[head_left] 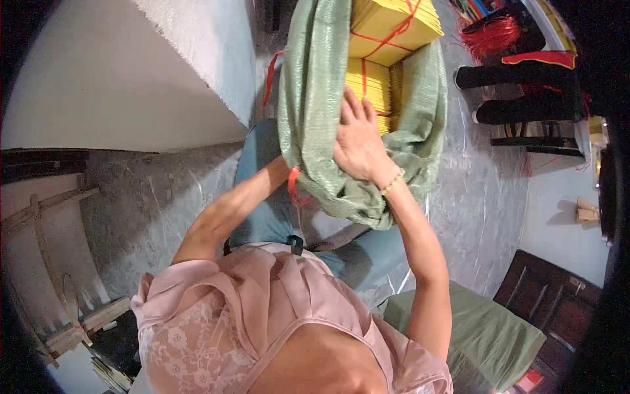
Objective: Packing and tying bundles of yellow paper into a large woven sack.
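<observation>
A green woven sack (323, 92) stands in front of me with its mouth rolled down. Inside it are bundles of yellow paper (394, 27) tied with red string (401, 29). My right hand (357, 143) reaches into the sack's mouth, fingers stretched out along the inner wall and against the lower yellow stack; a beaded bracelet (394, 182) circles that wrist. At the sack's left side, my left forearm (230, 205) goes behind the green fabric, which hides the left hand and its fingers. A red tie (296, 187) hangs from the sack beside that wrist.
A pale block-like surface (151, 79) juts in at upper left. Dark stools or chairs (538, 134) and bunches of red string (492, 38) are at right. Behind my right elbow lies a green cloth-covered object (466, 328), near a dark wooden door (531, 295). A wooden frame (39, 217) stands at left.
</observation>
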Available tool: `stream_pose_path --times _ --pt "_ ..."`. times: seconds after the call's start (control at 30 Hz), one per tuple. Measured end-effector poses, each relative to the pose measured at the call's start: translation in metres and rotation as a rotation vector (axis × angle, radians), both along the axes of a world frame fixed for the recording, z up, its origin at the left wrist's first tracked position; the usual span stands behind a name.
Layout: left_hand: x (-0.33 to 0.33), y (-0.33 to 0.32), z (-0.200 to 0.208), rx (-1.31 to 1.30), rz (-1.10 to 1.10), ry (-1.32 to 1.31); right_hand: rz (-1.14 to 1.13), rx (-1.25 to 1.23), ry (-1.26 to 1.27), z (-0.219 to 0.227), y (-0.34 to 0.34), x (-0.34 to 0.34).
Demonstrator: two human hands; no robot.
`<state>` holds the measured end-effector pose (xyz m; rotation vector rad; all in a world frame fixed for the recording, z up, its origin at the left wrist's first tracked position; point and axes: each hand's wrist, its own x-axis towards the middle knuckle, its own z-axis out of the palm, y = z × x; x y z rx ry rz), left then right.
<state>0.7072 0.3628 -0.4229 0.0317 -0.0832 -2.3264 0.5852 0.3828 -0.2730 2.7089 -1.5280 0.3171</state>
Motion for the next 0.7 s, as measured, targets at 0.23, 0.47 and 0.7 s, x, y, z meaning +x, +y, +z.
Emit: stream_pose_path --times 0.23,0.47,0.7 --pt "0.010 -0.007 0.006 -0.067 -0.042 -0.029 -0.008 -0.024 -0.040 -0.005 -0.002 -0.014" --pt "0.210 0.058 -0.004 -0.100 -0.131 -0.017 -0.128 -0.100 -0.058 -0.014 0.002 -0.032" --pt "0.039 -0.015 0.021 -0.130 -0.054 -0.043 -0.049 -0.110 -0.122 -0.001 -0.018 0.010"
